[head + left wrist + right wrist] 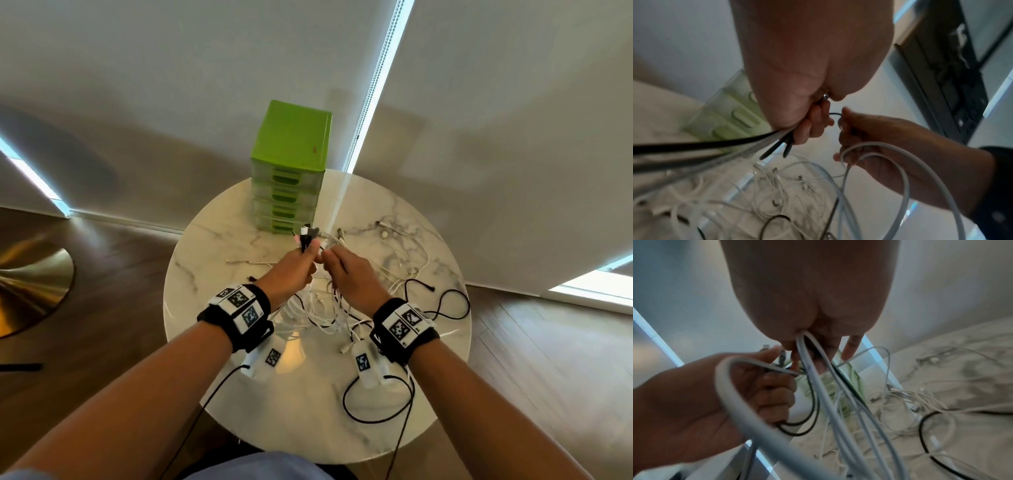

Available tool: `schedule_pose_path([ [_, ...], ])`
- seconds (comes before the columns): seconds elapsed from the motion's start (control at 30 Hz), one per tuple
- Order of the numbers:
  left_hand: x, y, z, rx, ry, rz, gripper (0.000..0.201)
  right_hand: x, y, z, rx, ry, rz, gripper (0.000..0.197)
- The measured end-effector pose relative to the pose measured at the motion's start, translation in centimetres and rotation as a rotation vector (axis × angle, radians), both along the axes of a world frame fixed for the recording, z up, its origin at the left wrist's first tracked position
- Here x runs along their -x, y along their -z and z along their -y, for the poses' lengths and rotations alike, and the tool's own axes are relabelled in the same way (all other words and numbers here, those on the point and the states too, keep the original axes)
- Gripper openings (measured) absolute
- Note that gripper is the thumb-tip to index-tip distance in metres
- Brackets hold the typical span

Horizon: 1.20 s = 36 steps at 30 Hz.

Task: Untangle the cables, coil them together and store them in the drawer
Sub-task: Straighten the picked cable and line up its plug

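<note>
Above a round marble table [239,394], my left hand [308,257] grips a bunch of black and white cables, their plugs [306,236] sticking up out of the fist. In the left wrist view its fingers [812,125] curl round those strands. My right hand [329,256] is right beside it and pinches white cables [813,363] that hang down in loops. A loose tangle of cables [329,318] lies on the table under both hands, with more cables [411,260] spread to the right. The green drawer unit [291,164] stands behind, all drawers closed.
Black leads [376,407] from my wrist cameras loop over the near part of the table. A black cable [452,301] trails close to the right rim. A brass disc base [30,291] sits on the wood floor at left. Walls stand just behind the drawer unit.
</note>
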<state>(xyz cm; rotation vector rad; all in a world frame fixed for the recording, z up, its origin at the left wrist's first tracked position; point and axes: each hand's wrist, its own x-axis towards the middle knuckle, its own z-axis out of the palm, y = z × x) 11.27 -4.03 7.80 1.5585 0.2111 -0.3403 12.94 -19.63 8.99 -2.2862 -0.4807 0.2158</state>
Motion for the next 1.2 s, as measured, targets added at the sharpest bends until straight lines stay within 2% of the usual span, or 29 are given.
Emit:
schedule_pose_path([
  [0.1, -0.3, 0.0, 0.0, 0.103, -0.023, -0.022, 0.038, 0.6, 0.3, -0.5, -0.009, -0.103, -0.050, 0.027],
  [0.23, -1.1, -0.3, -0.6, -0.054, -0.092, 0.061, 0.032, 1.2, 0.8, 0.3, 0.067, -0.209, -0.236, 0.031],
  [0.37, -2.4, -1.4, -2.3, -0.019, -0.261, 0.120, 0.061, 1.9, 2.8, 2.1, 0.165, -0.307, -0.467, 0.033],
  [0.43, -3.0, -2.2, -3.7, -0.002, -0.332, 0.144, 0.067, 2.0, 3.8, 3.3, 0.176, -0.306, -0.475, 0.032],
  [0.5, -3.7, -2.9, -5.4, -0.031, -0.429, 0.170, 0.059, 1.7, 5.0, 4.6, 0.227, -0.290, -0.439, 0.035],
  [0.6, -4.3, -4.1, -7.1, 0.018, -0.541, 0.242, 0.030, 1.2, 6.6, 6.4, 0.270, -0.229, -0.416, 0.043],
  [0.7, -3.6, -4.4, -7.3, -0.037, -0.451, 0.300, 0.024, 0.1, 6.6, 7.0, 0.270, -0.077, -0.302, 0.044],
  [0.77, -2.5, -4.1, -6.5, -0.177, -0.299, 0.341, 0.027, -0.8, 5.6, 6.6, 0.216, -0.050, -0.240, 0.042],
  [0.87, -0.6, -3.0, -4.9, -0.456, -0.064, 0.260, 0.038, -1.4, 3.2, 4.7, 0.124, -0.065, -0.138, 0.039],
  [0.9, 0.0, -2.6, -4.2, -0.492, -0.015, 0.216, 0.043, -1.5, 2.4, 4.0, 0.096, -0.055, -0.108, 0.038],
  [0.97, 0.6, -2.1, -2.8, -0.429, 0.048, 0.137, 0.050, -1.2, 0.5, 2.5, 0.039, -0.051, -0.050, 0.035],
  [1.07, 0.8, -1.6, -1.4, -0.253, 0.022, 0.068, 0.054, -0.1, -2.0, 0.6, 0.006, -0.131, -0.009, 0.027],
  [1.13, 0.6, -1.5, -1.1, -0.136, 0.001, 0.072, 0.047, 0.8, -2.6, -0.2, 0.009, -0.199, -0.038, 0.021],
  [1.2, 0.4, -1.3, -1.2, -0.108, -0.002, 0.109, 0.033, 1.0, -2.4, -0.2, 0.036, -0.235, -0.111, 0.020],
])
